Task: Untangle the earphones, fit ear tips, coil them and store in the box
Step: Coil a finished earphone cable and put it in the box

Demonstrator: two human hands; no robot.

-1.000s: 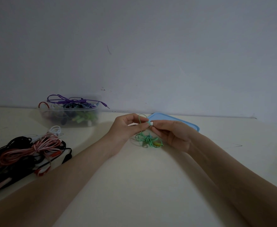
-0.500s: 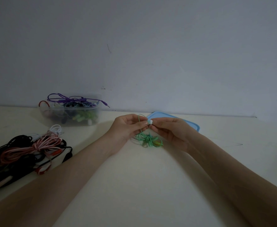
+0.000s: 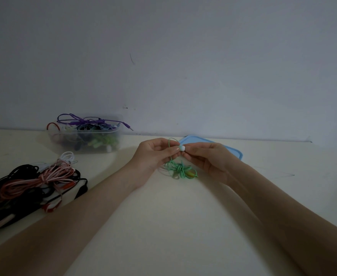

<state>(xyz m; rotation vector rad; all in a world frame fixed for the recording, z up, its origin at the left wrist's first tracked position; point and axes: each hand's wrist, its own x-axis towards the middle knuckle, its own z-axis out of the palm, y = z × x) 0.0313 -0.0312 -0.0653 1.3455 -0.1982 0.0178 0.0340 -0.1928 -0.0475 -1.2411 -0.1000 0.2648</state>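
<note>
Over the pale surface (image 3: pixel 163 226) your left hand (image 3: pixel 153 156) and right hand (image 3: pixel 205 160) pinch the white ear tip (image 3: pixel 182 148) on the green earphones (image 3: pixel 180 169); your fingers may let it slip off, I think.

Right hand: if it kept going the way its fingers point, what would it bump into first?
Probably the left hand. The right hand points leftward, pinching a white ear tip that already sits against the left hand's fingertips, so almost no gap is left. Depth from one view is uncertain.
</note>
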